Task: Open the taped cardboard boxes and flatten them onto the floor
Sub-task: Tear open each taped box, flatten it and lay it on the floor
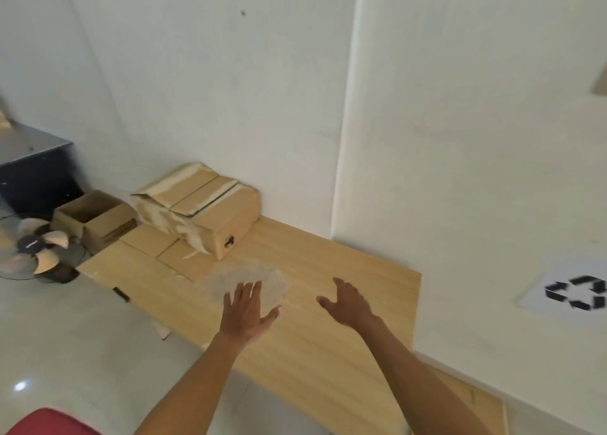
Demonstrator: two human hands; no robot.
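Note:
A large flattened cardboard sheet (328, 303) lies on the floor along the wall, with a grey scuffed patch near its middle. My left hand (247, 313) hovers over that patch, fingers spread, holding nothing. Just to its right my right hand (348, 303) is also open and empty above the sheet. A cardboard box (210, 214) with torn tape and loose top flaps stands at the sheet's far end against the wall. Left of it sits a smaller open box (93, 219).
A floor fan (36, 254) stands at the left beside the small box, with a dark cabinet (36, 178) behind it. A paper with a recycling symbol (571, 290) is on the right wall. Something red (49, 423) shows at the bottom left. Pale tiled floor (82, 352) spreads left.

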